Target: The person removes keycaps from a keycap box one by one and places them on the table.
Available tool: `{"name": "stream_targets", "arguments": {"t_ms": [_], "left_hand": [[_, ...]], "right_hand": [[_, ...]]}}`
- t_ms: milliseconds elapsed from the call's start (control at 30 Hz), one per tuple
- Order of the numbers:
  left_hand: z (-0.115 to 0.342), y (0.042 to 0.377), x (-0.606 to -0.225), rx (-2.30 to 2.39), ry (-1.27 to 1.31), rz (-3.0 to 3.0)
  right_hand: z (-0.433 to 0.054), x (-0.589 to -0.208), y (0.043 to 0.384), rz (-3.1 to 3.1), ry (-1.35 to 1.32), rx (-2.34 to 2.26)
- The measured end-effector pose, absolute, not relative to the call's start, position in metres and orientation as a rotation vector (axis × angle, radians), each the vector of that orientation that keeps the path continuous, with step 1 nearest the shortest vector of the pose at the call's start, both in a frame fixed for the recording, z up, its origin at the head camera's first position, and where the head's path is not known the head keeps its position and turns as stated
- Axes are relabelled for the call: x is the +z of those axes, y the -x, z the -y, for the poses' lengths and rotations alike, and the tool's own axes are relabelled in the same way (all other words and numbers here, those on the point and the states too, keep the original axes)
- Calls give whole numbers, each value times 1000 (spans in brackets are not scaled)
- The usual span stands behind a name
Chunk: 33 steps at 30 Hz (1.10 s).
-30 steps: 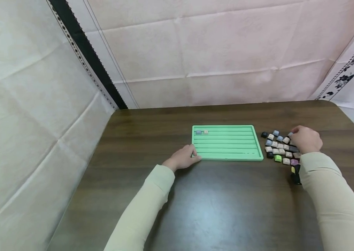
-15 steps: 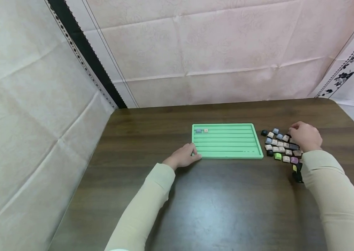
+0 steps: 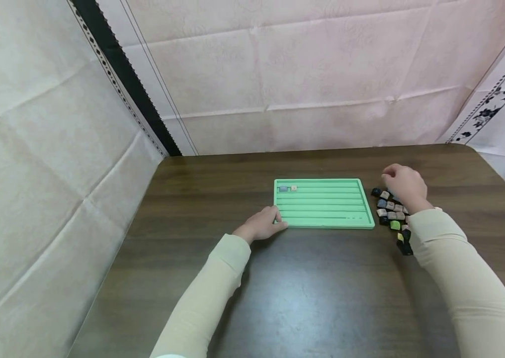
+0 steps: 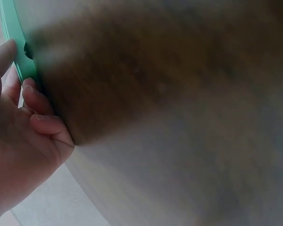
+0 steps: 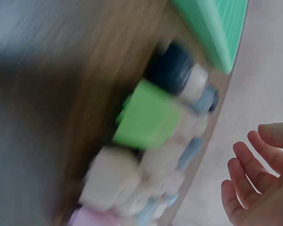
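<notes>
A pale green ridged tray (image 3: 324, 208) lies on the table, a blue-grey keycap (image 3: 283, 189) and a cream keycap (image 3: 294, 188) sitting in its top row at the left. My left hand (image 3: 259, 225) grips the tray's near left corner, thumb and fingers on its edge (image 4: 12, 23). Above the loose keycaps (image 3: 391, 206), right of the tray, is my right hand (image 3: 406, 186). Its thumb and index fingertips come together in the right wrist view, the other fingers loosely bent; I cannot tell whether a keycap is between them. A bright green keycap (image 5: 148, 115) shows in the pile.
Black keycaps (image 3: 404, 246) lie at the pile's near end, beside the right sleeve (image 3: 440, 238). The right forearm hides part of the pile. The brown wooden table (image 3: 306, 288) reaches back to a pale cloth backdrop (image 3: 324, 74).
My right hand has lifted from the right part of the keycap pile and moved left and away from me, toward the tray. The left hand has stayed on the tray corner.
</notes>
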<state>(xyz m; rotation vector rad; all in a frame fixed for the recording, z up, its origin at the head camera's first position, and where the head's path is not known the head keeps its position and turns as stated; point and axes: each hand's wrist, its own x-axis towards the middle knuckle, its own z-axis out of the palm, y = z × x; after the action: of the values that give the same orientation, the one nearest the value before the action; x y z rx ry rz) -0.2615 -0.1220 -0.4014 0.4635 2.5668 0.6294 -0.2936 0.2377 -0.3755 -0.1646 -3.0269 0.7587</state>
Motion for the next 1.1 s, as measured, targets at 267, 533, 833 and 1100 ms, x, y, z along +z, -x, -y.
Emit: {"name": "stream_targets", "arguments": {"t_ms": [267, 533, 833, 1100], "left_hand": [[127, 261, -401, 638, -446, -2575], [129, 262, -398, 631, -436, -2572], [126, 261, -398, 618, -462, -2576], [124, 258, -401, 620, -433, -2558]], "right_hand": [[-187, -374, 305, 3044, 20, 767], [-146, -381, 313, 3090, -115, 761], [-111, -384, 319, 3114, -173, 784], [-86, -394, 320, 3118, -224, 841]]}}
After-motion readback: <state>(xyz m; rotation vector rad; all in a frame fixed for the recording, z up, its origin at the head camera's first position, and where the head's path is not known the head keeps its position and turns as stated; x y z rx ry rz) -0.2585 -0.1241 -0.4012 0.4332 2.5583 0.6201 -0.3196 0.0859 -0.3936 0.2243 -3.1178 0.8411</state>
